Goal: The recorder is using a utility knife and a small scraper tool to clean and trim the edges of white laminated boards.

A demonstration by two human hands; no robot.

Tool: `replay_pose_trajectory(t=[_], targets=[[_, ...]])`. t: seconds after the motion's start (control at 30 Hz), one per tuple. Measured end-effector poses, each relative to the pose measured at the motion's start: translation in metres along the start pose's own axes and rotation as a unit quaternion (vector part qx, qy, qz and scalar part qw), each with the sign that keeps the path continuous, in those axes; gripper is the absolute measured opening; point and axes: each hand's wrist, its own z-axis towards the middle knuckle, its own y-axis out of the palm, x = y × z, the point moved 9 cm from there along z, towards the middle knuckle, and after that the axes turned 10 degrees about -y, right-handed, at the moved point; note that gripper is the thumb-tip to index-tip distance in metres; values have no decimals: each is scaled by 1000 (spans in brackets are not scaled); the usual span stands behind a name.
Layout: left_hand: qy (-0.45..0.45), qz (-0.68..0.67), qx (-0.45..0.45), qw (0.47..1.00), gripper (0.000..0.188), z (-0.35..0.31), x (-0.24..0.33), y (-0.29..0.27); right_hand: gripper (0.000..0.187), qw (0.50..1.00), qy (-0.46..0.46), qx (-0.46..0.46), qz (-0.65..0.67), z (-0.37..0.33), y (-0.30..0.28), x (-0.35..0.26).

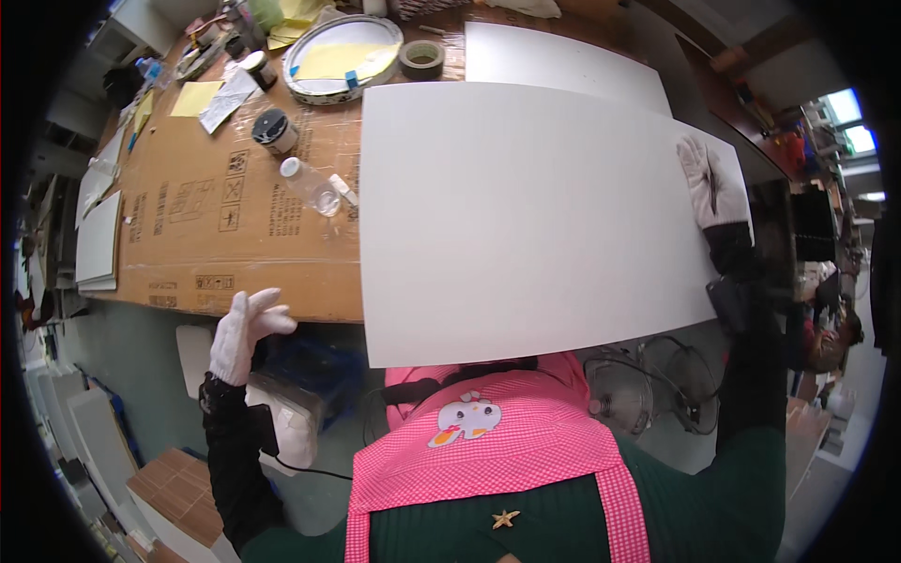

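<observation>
We see a cardboard-covered table (202, 249) stretching from the left side to the top of the frame. On it, from the centre to the right, lies a large white board (526, 225), its lower edge reaching past the table's front edge and over the top of a pink checked apron (488, 441). A second white board (563, 56) shows at the upper right of centre, partly covered by the first. Our right hand (700, 183), in a white glove, lies on the large board near its right edge, fingers stretched and close together; we cannot tell whether it grips anything. Our left hand (249, 333), gloved too, hangs at the table's front edge in the lower left, fingers spread wide and nothing visible in them. The large board is to its right, apart from it. In the upper left we find a round tray (391, 44), then a tape roll (421, 60), a dark-lidded jar (274, 131) and a clear bottle (314, 190) beside the large board.
</observation>
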Motion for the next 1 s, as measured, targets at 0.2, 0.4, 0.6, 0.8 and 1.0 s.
replay_pose_trajectory(t=[0.2,0.4,0.6,0.8,1.0], targets=[[53,56,-21,997,69,8,41,24,22,978,126,-164,-38,-165,85,116],[140,125,-110,976,65,55,93,77,33,737,366,-556,-116,-321,212,224],[127,98,-21,987,67,27,82,6,26,966,175,-157,-105,-189,101,109],[133,0,16,991,68,26,87,-9,24,871,216,-407,-171,-267,151,160],[233,96,20,967,64,-24,94,53,33,825,342,-377,-248,-268,143,136]])
